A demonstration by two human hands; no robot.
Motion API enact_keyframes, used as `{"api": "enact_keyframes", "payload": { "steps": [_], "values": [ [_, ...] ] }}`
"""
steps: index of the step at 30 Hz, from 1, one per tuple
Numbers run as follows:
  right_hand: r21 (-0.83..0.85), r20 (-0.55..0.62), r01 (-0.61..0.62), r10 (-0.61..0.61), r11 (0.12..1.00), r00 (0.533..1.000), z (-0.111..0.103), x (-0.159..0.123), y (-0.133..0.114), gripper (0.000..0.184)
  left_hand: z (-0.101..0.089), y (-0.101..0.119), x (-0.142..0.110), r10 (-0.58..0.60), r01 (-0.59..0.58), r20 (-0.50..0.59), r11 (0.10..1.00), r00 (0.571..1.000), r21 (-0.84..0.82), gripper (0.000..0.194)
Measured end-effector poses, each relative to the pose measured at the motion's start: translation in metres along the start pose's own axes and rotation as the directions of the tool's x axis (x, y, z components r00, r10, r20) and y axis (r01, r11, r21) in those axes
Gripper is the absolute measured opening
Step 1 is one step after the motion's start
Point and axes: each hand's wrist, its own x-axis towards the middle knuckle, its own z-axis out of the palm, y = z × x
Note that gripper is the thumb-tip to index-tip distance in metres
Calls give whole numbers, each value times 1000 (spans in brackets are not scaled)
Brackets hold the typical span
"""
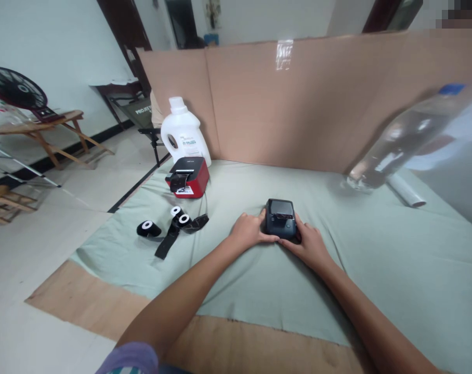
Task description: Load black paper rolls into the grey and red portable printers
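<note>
A small dark blue-grey printer-like device (280,217) sits on the pale green cloth (376,270). My left hand (250,230) is closed around its left side, thumb against the front edge. My right hand (309,244) grips its right front corner, fingers curled on it. Both forearms reach in from the bottom of the view.
A red and black label printer (189,177) stands at the back left, in front of a white detergent jug (183,132). Black tape rolls (173,223) lie to the left. A tilted clear bottle (400,140) and a white roll (405,190) sit at the right. A cardboard wall (298,98) stands behind.
</note>
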Motion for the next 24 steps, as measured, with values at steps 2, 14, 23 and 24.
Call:
{"api": "enact_keyframes", "payload": {
  "steps": [2, 14, 23, 24],
  "values": [
    [4, -6, 7, -7, 1000, 1000, 0, 0, 0, 89, 0, 0, 0, -2, 2, -2, 1000, 1000, -5, 109],
    [2, 4, -1, 1, 1000, 1000, 1, -1, 0, 89, 11, -4, -2, -4, -3, -71, 996, 997, -88, 109],
    [-48, 28, 9, -7, 999, 1000, -2, -2, -7, 89, 20, -16, 0, -13, -25, -61, 814, 998, -580, 85],
    [-46, 28, 10, -9, 999, 1000, -1, -2, -6, 89, 22, -17, 0, -30, -44, -108, 787, 994, -615, 81]
  ]
}}
